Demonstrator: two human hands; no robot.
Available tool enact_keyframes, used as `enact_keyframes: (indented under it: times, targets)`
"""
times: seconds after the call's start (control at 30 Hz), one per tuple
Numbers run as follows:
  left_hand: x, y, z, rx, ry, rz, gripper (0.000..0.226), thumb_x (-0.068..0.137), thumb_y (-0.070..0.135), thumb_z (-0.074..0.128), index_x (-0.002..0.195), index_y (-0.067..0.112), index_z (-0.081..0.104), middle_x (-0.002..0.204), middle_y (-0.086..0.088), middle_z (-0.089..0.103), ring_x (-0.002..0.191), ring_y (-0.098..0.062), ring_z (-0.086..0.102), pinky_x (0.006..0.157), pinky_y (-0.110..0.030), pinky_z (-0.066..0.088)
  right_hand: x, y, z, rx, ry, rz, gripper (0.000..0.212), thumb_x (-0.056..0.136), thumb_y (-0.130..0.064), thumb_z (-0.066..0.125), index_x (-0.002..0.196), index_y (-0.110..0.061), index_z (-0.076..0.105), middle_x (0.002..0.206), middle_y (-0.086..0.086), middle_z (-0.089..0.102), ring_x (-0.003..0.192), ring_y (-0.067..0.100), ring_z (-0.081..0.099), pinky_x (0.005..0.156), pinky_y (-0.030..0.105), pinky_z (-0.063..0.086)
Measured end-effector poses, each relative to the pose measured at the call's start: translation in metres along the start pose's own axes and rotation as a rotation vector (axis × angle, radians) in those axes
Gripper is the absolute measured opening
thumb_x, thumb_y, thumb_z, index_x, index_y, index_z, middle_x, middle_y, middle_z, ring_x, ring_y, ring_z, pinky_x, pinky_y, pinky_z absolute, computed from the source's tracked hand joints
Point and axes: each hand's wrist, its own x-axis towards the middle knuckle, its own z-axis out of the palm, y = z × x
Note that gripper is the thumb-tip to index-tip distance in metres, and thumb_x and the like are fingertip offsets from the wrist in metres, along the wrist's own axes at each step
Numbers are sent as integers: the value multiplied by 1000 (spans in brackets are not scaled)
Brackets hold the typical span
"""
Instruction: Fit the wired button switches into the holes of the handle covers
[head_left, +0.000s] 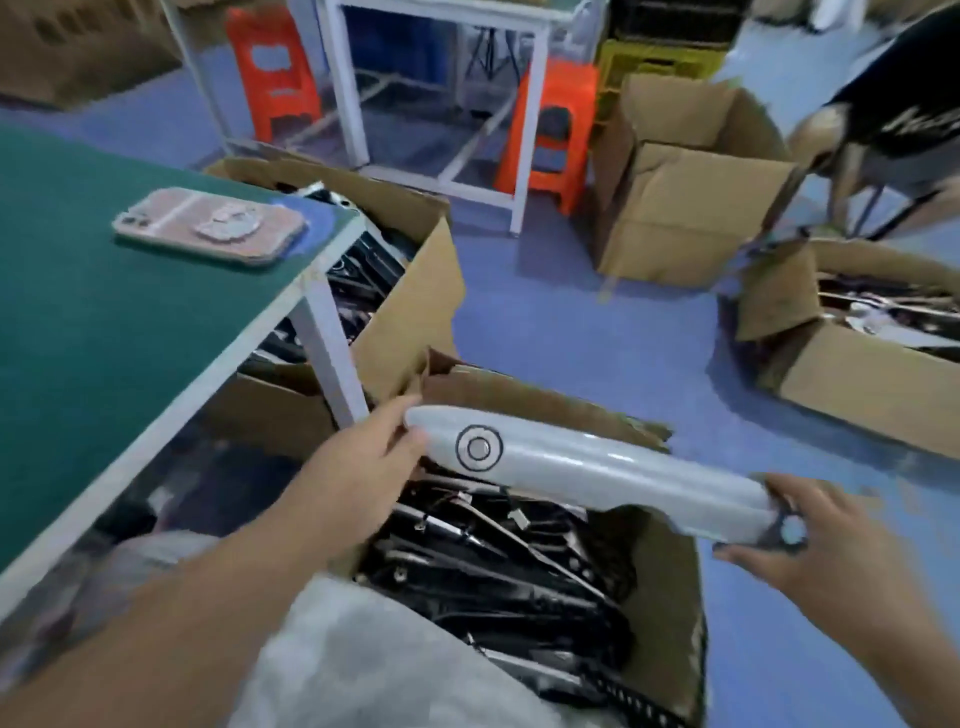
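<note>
A long pale grey handle cover (597, 470) hangs level over an open cardboard box (670, 613). A round button switch (479, 448) with a black ring sits in the hole near the cover's left end. My left hand (371, 449) pinches the left tip of the cover. My right hand (821, 540) holds the right end, where a second round button (792, 531) with a black surround shows at my fingertips. The box below holds several dark handle parts and wires (498, 561).
A green-topped table (104, 322) with a phone (208, 226) stands at the left. More cardboard boxes (675, 208) of parts sit on the blue floor ahead and at the right. Orange stools (550, 135) and a white frame stand behind. Another person (893, 119) is at the far right.
</note>
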Motion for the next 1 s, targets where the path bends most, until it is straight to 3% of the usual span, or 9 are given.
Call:
enact_keyframes:
  times: [0.17, 0.27, 0.4, 0.53, 0.63, 0.7, 0.8, 0.9, 1.0]
  targets:
    - [5, -56, 22, 458, -263, -257, 75, 98, 43, 44, 152, 28, -5, 157, -5, 25, 135, -24, 39, 104, -31, 37, -4, -18, 77, -254, -285, 118, 87, 60, -76, 64, 135, -46, 35, 136, -13, 41, 128, 16, 32, 99, 55, 32]
    - [-9, -69, -2, 514, -297, -304, 69, 96, 49, 43, 152, 33, 5, 158, 2, 22, 140, -20, 32, 109, -30, 32, 12, -46, 107, -294, -408, 80, 107, 62, -82, 56, 143, -49, -6, 153, -13, 11, 143, 19, 3, 100, 73, 15]
    - [-37, -76, -41, 444, -281, -334, 59, 94, 51, 47, 147, 36, 28, 151, 10, 36, 136, -10, 36, 111, -26, 29, 34, -86, 100, -257, -427, -22, 108, 60, -84, 55, 143, -49, -6, 152, -12, 17, 143, 21, 5, 102, 73, 9]
    - [-90, -50, -82, 159, -186, -230, 35, 86, 55, 55, 118, 66, 44, 128, 32, 55, 115, 14, 50, 102, -14, 36, 34, -139, 77, -158, -486, -219, 94, 66, -83, 50, 144, -47, 11, 146, -14, 33, 136, 15, 26, 109, 56, 19]
    - [-147, -21, -119, -114, -118, -5, 48, 70, 76, 57, 116, 72, 42, 120, 35, 58, 111, 12, 55, 90, -5, 42, 29, -192, 45, 148, -400, -492, 59, 74, -71, 57, 127, -53, 41, 113, -32, 52, 103, -12, 48, 84, 12, 39]
    - [-183, -10, -148, -214, -1, 91, 57, 72, 73, 61, 125, 55, 49, 123, 18, 64, 112, -4, 62, 90, -13, 46, 23, -236, 22, 359, -323, -666, 33, 76, -54, 67, 102, -65, 50, 95, -38, 58, 88, -17, 52, 71, 5, 39]
    - [-234, -21, -192, -275, 446, 99, 49, 75, 62, 67, 118, 41, 63, 113, 3, 71, 104, -17, 68, 88, -23, 51, 16, -310, -5, 517, -170, -934, 34, 74, -39, 73, 99, -53, 55, 98, -35, 58, 76, -12, 58, 65, 3, 41]
    - [-276, -64, -230, -271, 918, -77, 18, 83, 34, 66, 100, 41, 71, 96, 2, 75, 91, -15, 71, 82, -23, 55, 13, -390, -9, 623, -90, -1175, 35, 69, -20, 81, 91, -38, 61, 84, -27, 63, 70, -12, 56, 61, -1, 40]
    - [-327, -116, -263, -148, 1203, -346, 30, 91, 19, 58, 91, 47, 67, 89, 14, 74, 91, -8, 69, 91, -47, 52, 8, -476, 9, 669, -63, -1327, 29, 69, -24, 76, 90, -36, 59, 70, -29, 58, 70, -10, 55, 65, 0, 39]
